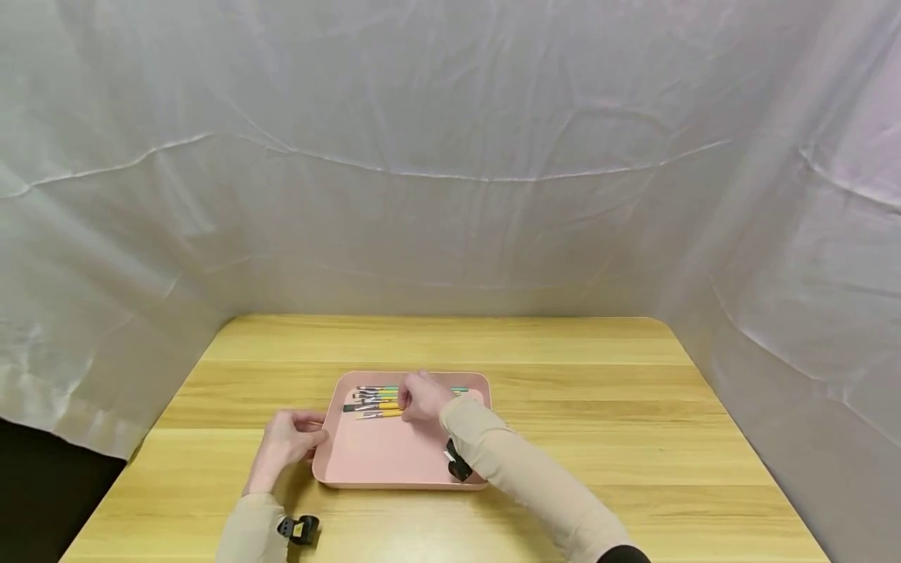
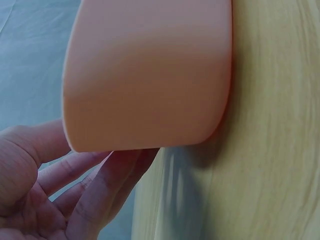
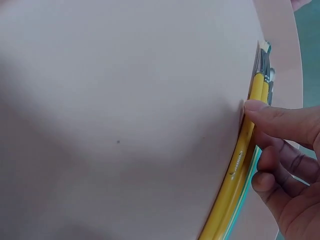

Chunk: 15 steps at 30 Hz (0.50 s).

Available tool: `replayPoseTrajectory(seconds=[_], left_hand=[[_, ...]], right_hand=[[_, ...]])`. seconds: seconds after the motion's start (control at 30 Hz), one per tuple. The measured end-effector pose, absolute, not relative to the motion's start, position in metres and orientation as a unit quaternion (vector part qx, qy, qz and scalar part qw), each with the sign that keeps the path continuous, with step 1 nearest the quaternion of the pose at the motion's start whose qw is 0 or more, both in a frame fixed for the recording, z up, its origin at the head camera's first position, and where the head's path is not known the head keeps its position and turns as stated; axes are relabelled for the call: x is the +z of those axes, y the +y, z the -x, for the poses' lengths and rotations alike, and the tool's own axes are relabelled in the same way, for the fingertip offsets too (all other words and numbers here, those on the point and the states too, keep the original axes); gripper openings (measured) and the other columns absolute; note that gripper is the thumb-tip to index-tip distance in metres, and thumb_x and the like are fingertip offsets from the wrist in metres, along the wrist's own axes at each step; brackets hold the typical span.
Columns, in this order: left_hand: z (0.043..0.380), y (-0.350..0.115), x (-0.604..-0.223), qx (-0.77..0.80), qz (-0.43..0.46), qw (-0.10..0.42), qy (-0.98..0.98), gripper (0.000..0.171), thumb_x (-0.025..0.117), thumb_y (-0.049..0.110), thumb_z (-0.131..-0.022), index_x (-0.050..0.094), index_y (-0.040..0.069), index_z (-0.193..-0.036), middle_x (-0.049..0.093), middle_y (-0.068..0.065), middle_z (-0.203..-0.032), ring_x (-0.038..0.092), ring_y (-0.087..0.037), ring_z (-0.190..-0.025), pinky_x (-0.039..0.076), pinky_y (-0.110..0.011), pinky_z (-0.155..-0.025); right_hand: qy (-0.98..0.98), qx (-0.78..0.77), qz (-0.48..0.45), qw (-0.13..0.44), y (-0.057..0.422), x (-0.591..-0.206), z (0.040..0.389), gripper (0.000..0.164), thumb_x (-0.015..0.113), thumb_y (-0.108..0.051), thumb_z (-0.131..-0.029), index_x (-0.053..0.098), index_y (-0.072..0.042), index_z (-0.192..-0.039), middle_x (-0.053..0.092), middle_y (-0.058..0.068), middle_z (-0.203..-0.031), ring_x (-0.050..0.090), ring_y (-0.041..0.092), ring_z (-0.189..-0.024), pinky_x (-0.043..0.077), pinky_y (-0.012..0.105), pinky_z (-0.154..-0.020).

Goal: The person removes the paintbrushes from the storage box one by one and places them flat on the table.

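Observation:
A shallow pink tray [image 1: 380,457] lies on the wooden table with several paintbrushes [image 1: 376,396] in a row along its far side. Their bristles point left in the head view. My left hand [image 1: 285,442] grips the tray's left side, thumb at the rim and fingers against the outer wall [image 2: 145,110]. Reaching over the tray from the right, my right hand [image 1: 425,397] pinches a yellow-handled paintbrush [image 3: 241,155] near its metal ferrule. More brushes, including one with a turquoise handle [image 3: 245,200], lie right beside it, partly hidden by the fingers.
Bare wood of the table [image 1: 598,422] surrounds the tray on all sides. A pale grey sheet [image 1: 450,219] hangs behind the table and along both sides. Each wrist carries a small black camera, the right one [image 1: 457,461] over the tray's near right corner.

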<state>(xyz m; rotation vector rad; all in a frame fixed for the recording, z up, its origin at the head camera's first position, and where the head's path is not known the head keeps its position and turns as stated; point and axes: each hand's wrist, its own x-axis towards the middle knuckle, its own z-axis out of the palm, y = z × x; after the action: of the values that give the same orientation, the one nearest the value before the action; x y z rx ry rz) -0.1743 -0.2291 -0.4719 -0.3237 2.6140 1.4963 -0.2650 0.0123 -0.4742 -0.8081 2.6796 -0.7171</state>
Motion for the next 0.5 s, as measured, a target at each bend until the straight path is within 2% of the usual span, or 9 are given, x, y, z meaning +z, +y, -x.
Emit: replayPoseTrajectory(seconds=[0.2,0.5], left_hand=[[0.1758,-0.2283,-0.4718,0.493,0.108,0.055,0.862,0.035,0.069,-0.002,-0.081,0.067,-0.015,-0.113,0.074,-0.028,-0.098,0.073,-0.022,-0.075,0.064,-0.035,-0.063],[0.1758,-0.2283,-0.4729,0.499,0.109,0.059,0.858,0.035,0.068,-0.003,-0.081,0.067,-0.015,-0.113,0.074,-0.025,-0.094,0.072,-0.021,-0.074,0.064,-0.034,-0.062]], right_hand=[[0.924,-0.233,0.284,0.105,0.0132,-0.4772,0.2691,0.015,0.083,-0.002,-0.077,0.071,-0.011,-0.071,0.061,-0.009,-0.066,0.048,0.002,-0.062,0.043,0.013,-0.060],[0.926,-0.220,0.292,0.096,0.0130,-0.4787,0.2701,0.014,0.083,-0.003,-0.076,0.073,-0.011,-0.070,0.058,-0.010,-0.062,0.046,0.002,-0.060,0.041,0.013,-0.059]])
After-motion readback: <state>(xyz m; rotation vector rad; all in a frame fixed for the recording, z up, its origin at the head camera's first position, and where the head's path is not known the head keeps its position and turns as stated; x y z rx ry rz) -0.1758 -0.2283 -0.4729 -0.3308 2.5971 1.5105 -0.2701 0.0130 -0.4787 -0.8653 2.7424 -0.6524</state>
